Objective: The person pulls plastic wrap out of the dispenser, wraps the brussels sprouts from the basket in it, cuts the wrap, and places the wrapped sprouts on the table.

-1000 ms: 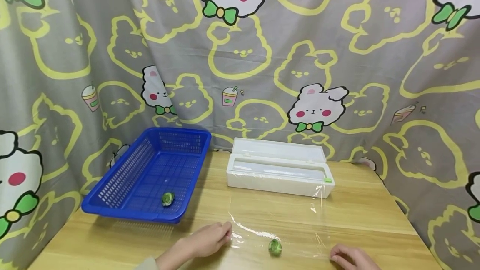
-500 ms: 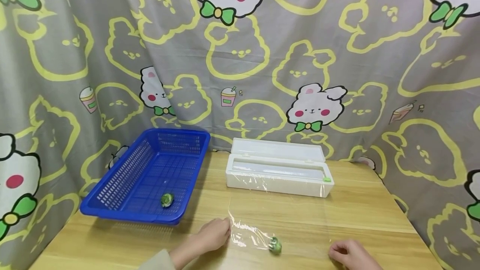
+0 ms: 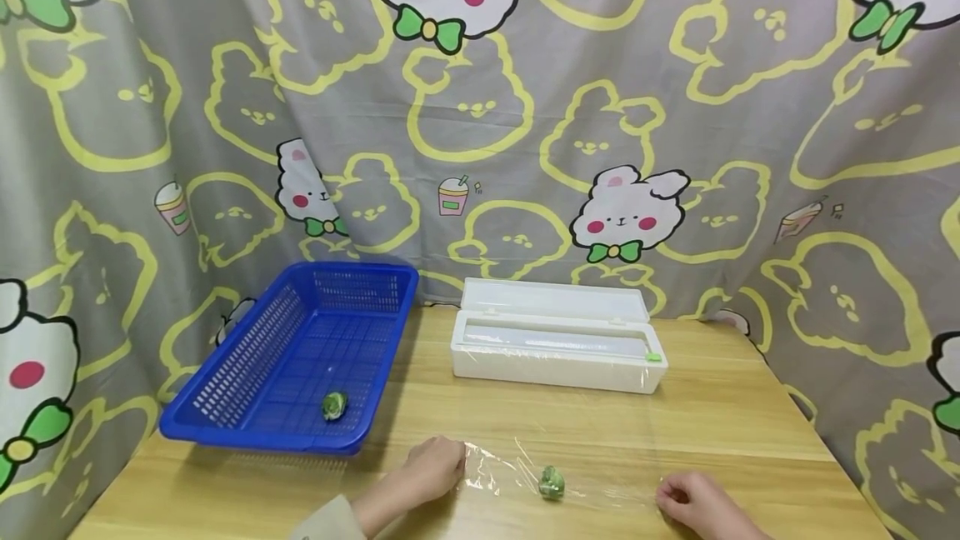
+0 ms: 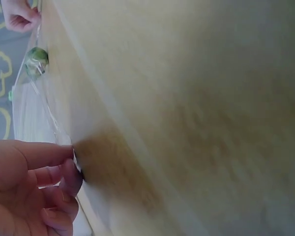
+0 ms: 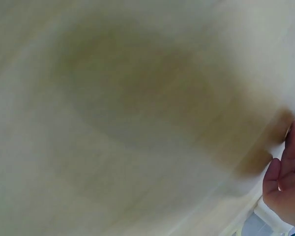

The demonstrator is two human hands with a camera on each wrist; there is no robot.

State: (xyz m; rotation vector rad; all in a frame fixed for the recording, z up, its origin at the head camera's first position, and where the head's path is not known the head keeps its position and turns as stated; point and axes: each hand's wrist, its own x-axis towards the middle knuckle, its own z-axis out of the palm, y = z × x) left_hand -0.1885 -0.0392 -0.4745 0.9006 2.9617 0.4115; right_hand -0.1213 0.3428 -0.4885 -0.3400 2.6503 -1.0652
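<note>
A sheet of clear plastic wrap [image 3: 495, 473] stretches from the white dispenser box [image 3: 555, 371] toward the front of the table. My left hand [image 3: 431, 471] pinches its front left corner between thumb and finger, as the left wrist view shows. At the opposite corner my right hand [image 3: 697, 502] pinches the wrap; in the right wrist view only part of that hand [image 5: 287, 179] shows, at the right edge. Between the hands is a small green Brussels sprout [image 3: 551, 483], overlapped by the wrap, whose glints cross the sprout [image 4: 37, 61] in the left wrist view.
A blue plastic basket [image 3: 180, 432] stands at the left with another Brussels sprout [image 3: 334, 406] inside. The dispenser's lid [image 3: 555, 300] is raised, showing the wrap roll, with a green slider [image 3: 654, 357] at its right end. A patterned curtain [image 3: 480, 132] surrounds the wooden table [image 3: 750, 415].
The wrap's front edge has shifted and its creases now run around the Brussels sprout. The sprout has moved slightly away from the front. Both hands keep their pinch.
</note>
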